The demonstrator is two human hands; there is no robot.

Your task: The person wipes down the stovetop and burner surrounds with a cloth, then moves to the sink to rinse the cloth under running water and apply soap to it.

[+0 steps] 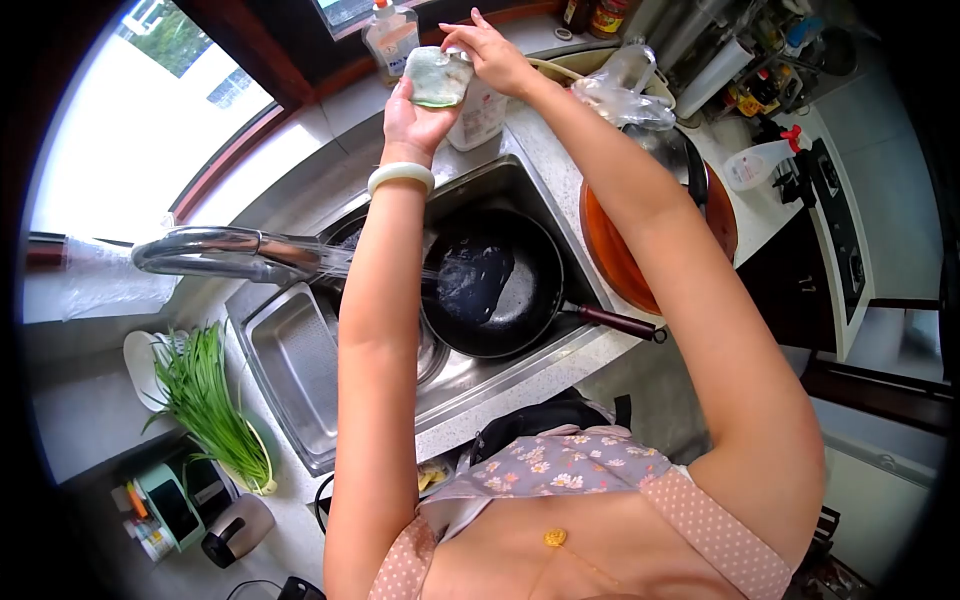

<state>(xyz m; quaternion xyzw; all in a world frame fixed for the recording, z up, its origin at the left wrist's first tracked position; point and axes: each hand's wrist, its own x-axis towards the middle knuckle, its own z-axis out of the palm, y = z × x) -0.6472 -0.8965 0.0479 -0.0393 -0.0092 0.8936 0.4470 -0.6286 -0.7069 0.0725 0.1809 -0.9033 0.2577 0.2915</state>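
Above the back of the sink, my left hand (410,122), palm up, is closed on a pale green-and-white sponge (438,78). A light bracelet (401,178) circles that wrist. My right hand (490,60) is at the sponge's right edge, over a white bottle (480,118); its fingers are spread, one pointing up. Whether it touches the bottle's top is hidden. In the sink sits a black frying pan (535,270) with a dark handle. Water runs from the faucet (225,252) behind my left forearm into the pan.
A clear soap bottle (392,45) stands by the window. Left of the sink (255,385) lie green leafy stalks (205,400) in a basket. To the right are an orange-brown round board (620,255) with a lid, plastic bags (628,90), a spray bottle (757,165) and the stove (840,240).
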